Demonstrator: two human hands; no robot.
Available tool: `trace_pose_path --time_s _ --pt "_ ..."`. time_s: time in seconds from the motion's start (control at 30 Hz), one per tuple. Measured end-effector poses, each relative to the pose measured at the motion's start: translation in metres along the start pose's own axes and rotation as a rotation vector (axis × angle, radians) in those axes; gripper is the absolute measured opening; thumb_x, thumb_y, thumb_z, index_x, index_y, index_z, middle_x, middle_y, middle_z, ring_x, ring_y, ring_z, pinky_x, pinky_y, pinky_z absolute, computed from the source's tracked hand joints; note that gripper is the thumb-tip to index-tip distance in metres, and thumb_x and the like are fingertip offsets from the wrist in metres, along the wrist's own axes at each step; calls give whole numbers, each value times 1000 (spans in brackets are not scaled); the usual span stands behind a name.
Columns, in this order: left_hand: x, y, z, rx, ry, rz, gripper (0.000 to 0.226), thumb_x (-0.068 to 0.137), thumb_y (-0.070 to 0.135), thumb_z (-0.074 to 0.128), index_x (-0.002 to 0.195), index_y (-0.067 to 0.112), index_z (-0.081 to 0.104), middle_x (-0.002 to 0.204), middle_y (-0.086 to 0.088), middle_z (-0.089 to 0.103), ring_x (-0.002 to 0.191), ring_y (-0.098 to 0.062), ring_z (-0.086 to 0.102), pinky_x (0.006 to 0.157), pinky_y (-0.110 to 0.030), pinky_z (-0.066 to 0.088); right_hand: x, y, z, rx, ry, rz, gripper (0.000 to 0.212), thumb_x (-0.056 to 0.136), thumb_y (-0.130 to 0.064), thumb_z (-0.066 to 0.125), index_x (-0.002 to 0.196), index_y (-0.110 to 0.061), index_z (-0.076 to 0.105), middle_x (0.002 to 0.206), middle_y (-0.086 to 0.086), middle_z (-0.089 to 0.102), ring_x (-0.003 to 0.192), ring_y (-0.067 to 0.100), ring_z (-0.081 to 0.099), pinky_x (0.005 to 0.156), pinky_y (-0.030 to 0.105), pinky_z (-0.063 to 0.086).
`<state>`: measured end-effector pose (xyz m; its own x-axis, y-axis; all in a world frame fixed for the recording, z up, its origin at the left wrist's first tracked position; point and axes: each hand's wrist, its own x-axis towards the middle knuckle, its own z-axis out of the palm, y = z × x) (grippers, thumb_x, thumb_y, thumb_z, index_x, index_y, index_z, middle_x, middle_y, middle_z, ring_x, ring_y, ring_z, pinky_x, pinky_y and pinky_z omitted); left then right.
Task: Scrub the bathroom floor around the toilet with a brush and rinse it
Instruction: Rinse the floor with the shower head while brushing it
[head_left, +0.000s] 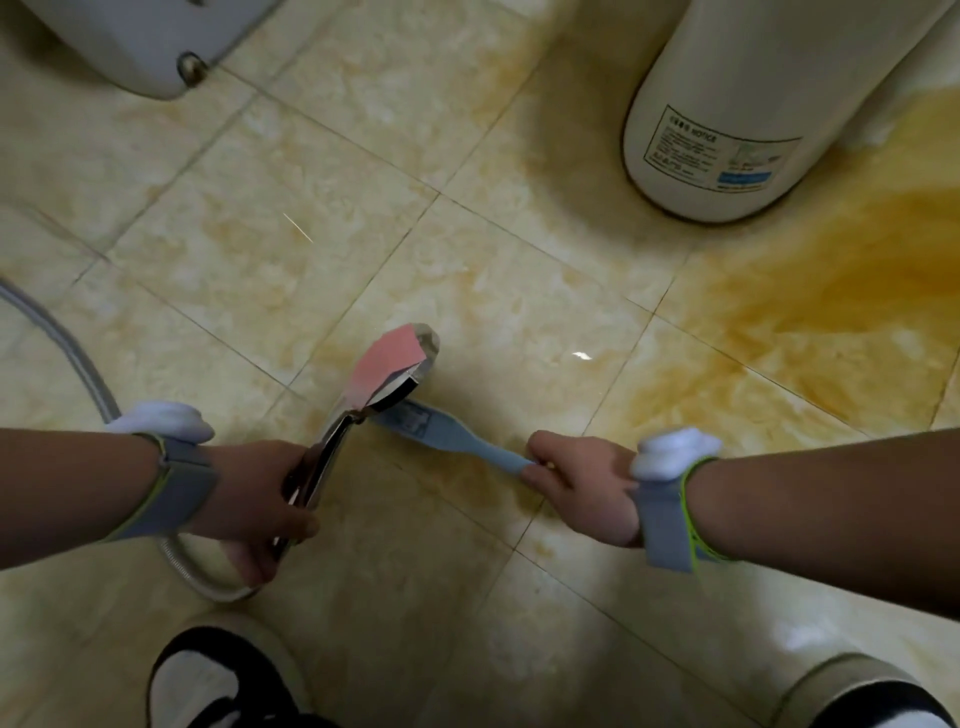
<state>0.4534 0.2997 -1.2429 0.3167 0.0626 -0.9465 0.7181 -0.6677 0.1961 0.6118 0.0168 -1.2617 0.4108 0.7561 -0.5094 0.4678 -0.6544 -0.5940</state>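
- Evidently both hands are busy. The left hand (254, 499) is curled round the chrome handle of a shower head (395, 364), and the right hand (582, 488) is wrapped round the end of a grey-blue brush (452, 434).
- The brush lies low over the tiled floor (270, 244), in the middle of the view between the two wrists. Its far end is tucked under the shower head, so I can't see the bristles or tell whether they touch the tile.
- Its long axis runs across the person's front, from the right hand up and leftward. The working end points toward the left hand's side.
- The shower head tilts forward and away over the brush end, and its hose (57, 338) trails off to the left. I can't tell whether water is running.
- To do this step well, I'd keep the spray just ahead of the bristles and press the brush flat.
- I'd then work in short strokes toward the orange stain (831, 291) beside the white tank (753, 104).
- The grout lines near the toilet base (130, 47) likely need attention too.
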Motion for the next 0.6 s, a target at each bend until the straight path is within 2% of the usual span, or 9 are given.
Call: trace_pose_path --time_s 0.13,0.2,0.3,0.37,0.4,0.47,0.5,0.53,0.6 --pt "6 2 0 69 -14 2 55 70 44 71 122 31 57 102 8 74 87 -13 73 78 -34 59 -1 23 -19 -72 -41 88 26 95 -33 46 69 -31 40 59 -7 44 68 19 50 62 25 32" --pt "8 19 2 148 -3 36 52 77 40 70 126 28 55 108 12 70 93 -9 69 82 -31 57 -17 45 -38 -133 -71 163 28 97 -33 41 69 -36 38 60 -8 42 61 16 46 54 23 29" --pt "17 45 0 201 0 78 46 83 34 68 126 26 54 110 8 70 94 -11 68 83 -32 58 -34 73 -55 -62 53 254 23 98 -32 39 76 -27 40 58 -5 45 54 16 46 53 28 35" --pt "23 58 -5 134 -47 82 47 84 34 69 127 28 53 110 3 71 92 -17 72 78 -34 60 -40 81 -54 -28 131 219 20 98 -30 42 79 -24 41 55 -4 45 53 17 48 60 31 41" --pt "27 65 -6 107 -63 81 49 84 35 70 129 28 51 110 0 72 92 -21 73 76 -35 61 -45 81 -52 -14 121 187 18 98 -30 43 81 -23 43 55 -5 44 52 13 47 61 31 42" --pt "32 78 -10 108 -63 76 53 85 35 70 132 26 48 108 -4 73 90 -23 74 74 -35 62 -57 83 -48 -23 39 122 21 97 -30 45 77 -25 42 55 -6 41 52 3 40 61 27 38" --pt "33 87 -10 106 -64 77 52 86 34 69 133 25 47 108 -5 73 89 -23 74 73 -35 62 -65 88 -51 -54 -1 113 26 97 -30 45 72 -28 38 56 -7 39 52 2 38 57 20 35" --pt "35 95 -9 93 -74 81 52 87 34 69 132 24 47 107 -7 73 87 -23 74 72 -35 62 -72 95 -55 -91 -22 124 31 97 -29 46 68 -30 35 56 -7 37 53 1 37 54 15 32" --pt "35 112 -7 91 -100 103 53 88 35 68 134 23 45 108 -8 73 89 -25 74 73 -36 62 -83 116 -68 -120 13 210 35 97 -28 45 65 -31 32 57 -7 37 56 8 41 52 14 31"
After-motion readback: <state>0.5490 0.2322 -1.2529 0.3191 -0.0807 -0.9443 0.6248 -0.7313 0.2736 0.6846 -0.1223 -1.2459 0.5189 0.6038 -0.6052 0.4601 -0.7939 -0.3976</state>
